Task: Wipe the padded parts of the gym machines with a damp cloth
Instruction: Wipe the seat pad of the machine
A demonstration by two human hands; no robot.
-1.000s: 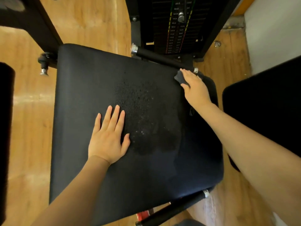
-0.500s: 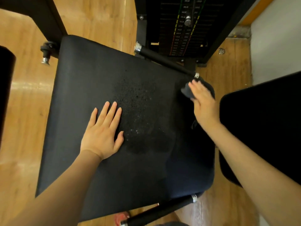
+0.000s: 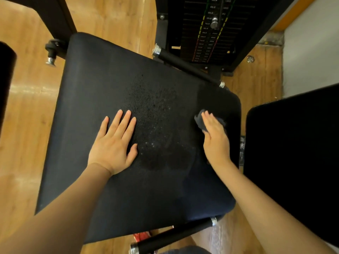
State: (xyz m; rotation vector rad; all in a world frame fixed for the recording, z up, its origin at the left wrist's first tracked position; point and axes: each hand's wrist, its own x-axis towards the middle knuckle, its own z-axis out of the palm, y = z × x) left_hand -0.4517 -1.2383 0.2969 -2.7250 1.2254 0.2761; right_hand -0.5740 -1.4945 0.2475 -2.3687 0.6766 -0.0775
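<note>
Here your left hand (image 3: 112, 143) lies flat on the black seat pad (image 3: 102, 85), fingers spread and straight, palm down near the pad's middle — most likely there to brace you and steady the pad while the other hand works. Your right hand (image 3: 215, 142) presses the dark cloth (image 3: 199, 121) onto the pad close to its right edge, fingers laid straight and close together over it; only the cloth's far end and a sliver on the right peek out, so the hand serves as a flat pressing block, not a pinch. Between your hands the pad shows a speckled, darker patch (image 3: 157, 129) — damp or worn, I cannot tell which. Keeping the cloth under a flat palm probably spreads pressure evenly along that right edge. A black handle bar (image 3: 185, 67) runs past the pad's far right corner, another (image 3: 176, 235) below its near edge. A second black pad (image 3: 293, 153) stands just beside the right edge, apparently untouched.
</note>
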